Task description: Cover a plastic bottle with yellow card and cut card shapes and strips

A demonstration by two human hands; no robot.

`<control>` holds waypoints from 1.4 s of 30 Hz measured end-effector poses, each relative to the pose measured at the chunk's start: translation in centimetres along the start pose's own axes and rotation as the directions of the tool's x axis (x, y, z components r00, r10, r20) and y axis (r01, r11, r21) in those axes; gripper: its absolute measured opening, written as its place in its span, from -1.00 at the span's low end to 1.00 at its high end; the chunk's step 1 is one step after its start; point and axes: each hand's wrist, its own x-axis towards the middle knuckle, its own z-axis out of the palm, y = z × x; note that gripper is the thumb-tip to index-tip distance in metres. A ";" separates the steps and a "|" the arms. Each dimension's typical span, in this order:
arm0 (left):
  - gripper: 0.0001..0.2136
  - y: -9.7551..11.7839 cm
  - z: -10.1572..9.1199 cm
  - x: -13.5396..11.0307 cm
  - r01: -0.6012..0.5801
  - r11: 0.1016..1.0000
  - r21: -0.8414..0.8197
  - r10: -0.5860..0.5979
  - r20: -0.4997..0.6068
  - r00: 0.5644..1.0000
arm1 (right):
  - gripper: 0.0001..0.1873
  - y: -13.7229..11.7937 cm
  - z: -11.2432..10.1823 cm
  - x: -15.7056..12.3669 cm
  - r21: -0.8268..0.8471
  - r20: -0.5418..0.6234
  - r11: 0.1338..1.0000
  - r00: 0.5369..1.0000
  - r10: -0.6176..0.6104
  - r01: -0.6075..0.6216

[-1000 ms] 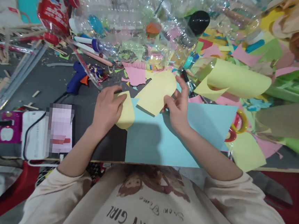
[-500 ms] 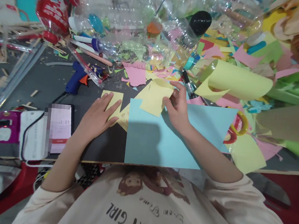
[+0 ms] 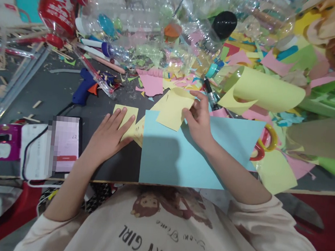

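My left hand (image 3: 112, 130) lies flat with fingers spread over a small yellow paper piece (image 3: 131, 113) on the dark table. My right hand (image 3: 199, 118) pinches the right edge of a yellow paper sheet (image 3: 173, 112), whose near end rests over a light blue paper sheet (image 3: 164, 160). From the far left of the held sheet a yellow strip runs down toward the left hand, partly hidden under the blue paper. Marks show on the yellow paper near the left fingertips. The tips of my right fingers are partly behind the sheet.
Clear plastic bottles (image 3: 130, 13) crowd the back. A blue glue gun (image 3: 82, 89) and a phone (image 3: 67, 144) lie at left. Scissors (image 3: 267, 138) with yellow and red handles lie at right, beside a rolled yellow paper (image 3: 273, 90) and coloured scraps (image 3: 150, 83).
My left hand has slid slightly, and the small yellow paper beneath it now sits a little lower. The right hand and its sheet look nearly the same.
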 end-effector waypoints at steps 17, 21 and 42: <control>-0.50 3.3 0.4 2.8 0.038 0.993 -0.114 -0.053 -0.133 0.990 | -0.56 -0.5 -0.1 -0.1 -0.029 -0.067 1.000 0.998 -0.014 0.012; -0.53 4.1 -0.6 2.4 0.061 0.995 -0.074 -0.069 -0.119 0.991 | -0.56 -0.6 -0.1 0.0 0.001 -0.055 1.000 0.998 -0.007 0.007; -0.81 8.3 0.4 5.1 -0.354 0.927 -0.123 0.333 -0.164 0.929 | -0.47 0.0 -0.2 2.9 -0.133 0.061 0.969 0.977 -0.203 0.210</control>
